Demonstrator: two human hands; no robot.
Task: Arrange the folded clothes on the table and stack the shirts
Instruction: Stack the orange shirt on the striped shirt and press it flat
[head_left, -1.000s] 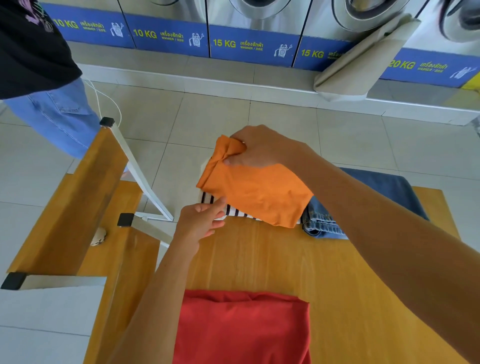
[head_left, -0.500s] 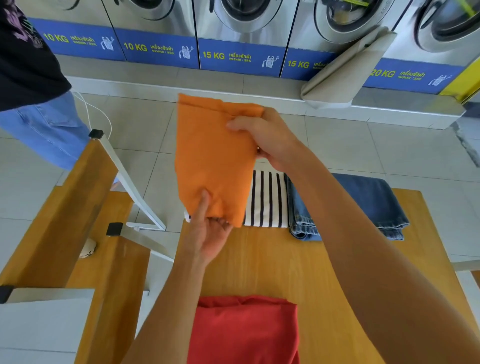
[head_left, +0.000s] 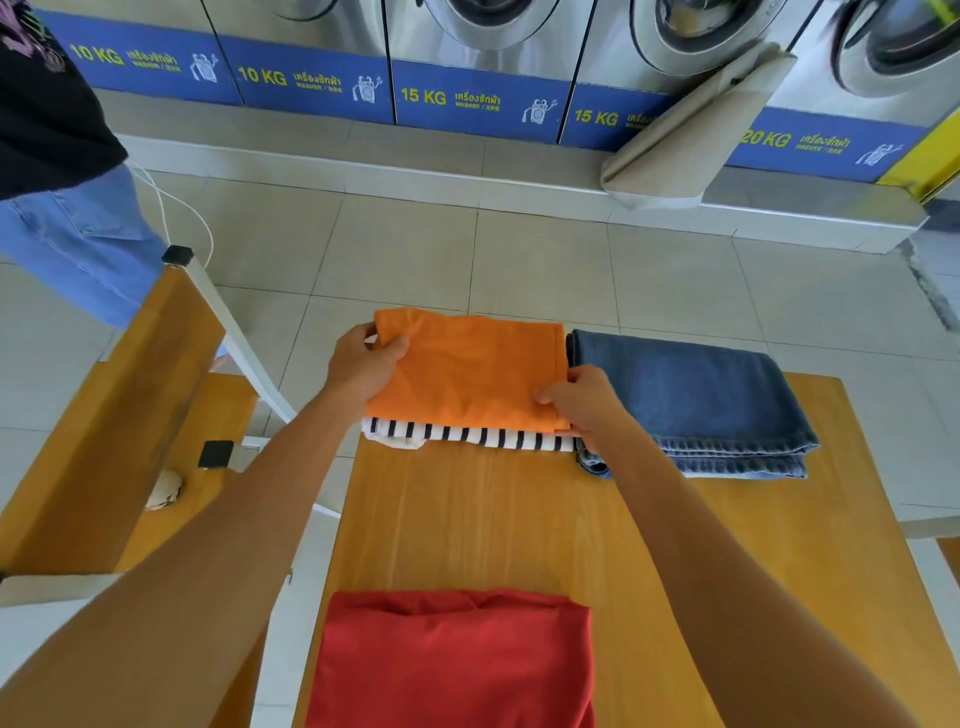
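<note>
A folded orange shirt (head_left: 470, 369) lies flat on a folded black-and-white striped shirt (head_left: 467, 436) at the far left of the wooden table (head_left: 467, 519). My left hand (head_left: 363, 364) pinches the orange shirt's far left corner. My right hand (head_left: 584, 400) grips its near right corner, thumb on top. Folded blue jeans (head_left: 691, 395) lie right beside the stack at the far right. A folded red shirt (head_left: 452, 660) rests at the table's near edge, apart from the others.
A wooden chair with white frame (head_left: 124, 395) stands close on the left. Another person in jeans (head_left: 67, 228) stands at far left. Washing machines (head_left: 478, 62) line the back wall. A beige cloth (head_left: 691, 135) hangs from one machine's door.
The orange shirt was held up in the air in both hands; it has come down flat onto the striped shirt. My hands have shifted to its left and right corners.
</note>
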